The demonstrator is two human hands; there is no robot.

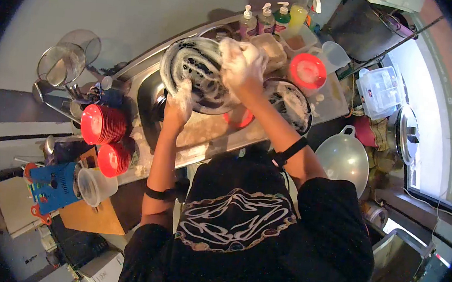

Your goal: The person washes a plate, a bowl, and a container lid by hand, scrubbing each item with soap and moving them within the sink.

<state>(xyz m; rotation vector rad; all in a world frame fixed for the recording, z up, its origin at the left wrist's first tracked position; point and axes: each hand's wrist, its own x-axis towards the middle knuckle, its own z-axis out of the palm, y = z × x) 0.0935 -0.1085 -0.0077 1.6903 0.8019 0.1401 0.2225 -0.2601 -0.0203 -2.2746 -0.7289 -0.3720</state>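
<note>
You have a dark, round pan (199, 74) tilted up on edge over the sink (205, 131), its inner face turned toward you and streaked thick with white suds. Treat it as stiff and fairly heavy, and above all slippery: the foam coats nearly the whole face, so the rim is the only honest place to hold it. Your left hand (179, 106) grips the lower rim, just above the sink basin, fingers curled around the edge and lathered. Your right hand (242, 63) is closed on a foamy wad, probably a sponge or cloth, though the suds hide it too well to be sure, and presses it against the upper right part of the pan. So the pan sits between your two hands, left below, right above. Just right of the sink a second soapy dark pan (291, 104) lies flat, with a red lid (307, 71) beyond it. Behind the sink stand soap bottles (271, 19); left of the sink lie stacked red bowls (101, 124).
</note>
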